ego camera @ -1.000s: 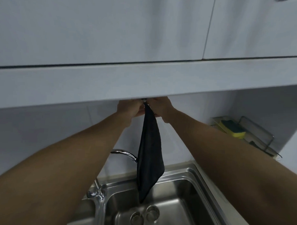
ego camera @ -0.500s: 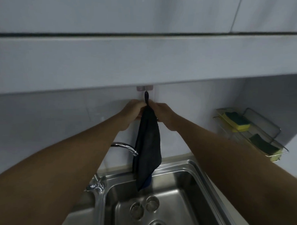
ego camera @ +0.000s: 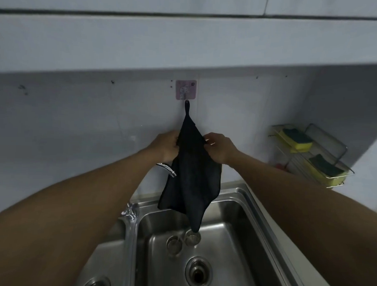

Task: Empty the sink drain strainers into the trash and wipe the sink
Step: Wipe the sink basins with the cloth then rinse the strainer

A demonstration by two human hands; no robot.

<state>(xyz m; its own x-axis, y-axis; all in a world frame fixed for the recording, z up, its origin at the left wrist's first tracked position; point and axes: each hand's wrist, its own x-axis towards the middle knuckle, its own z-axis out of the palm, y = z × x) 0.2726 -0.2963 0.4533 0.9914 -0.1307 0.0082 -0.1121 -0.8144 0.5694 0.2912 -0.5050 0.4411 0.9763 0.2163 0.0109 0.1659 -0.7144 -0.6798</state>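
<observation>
Left grip: clenched on black cloth, upper left edge.
Right grip: pinched its upper right edge.
Cloth: hung between grips, loop under wall hook, tail above sink.

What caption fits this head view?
Left hand and right hand grip a black cloth below a hook, over the sink.

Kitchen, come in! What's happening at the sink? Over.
Left hand and right hand grip black cloth. Loop at wall hook, tail over sink. Faucet spout beside left wrist.
</observation>
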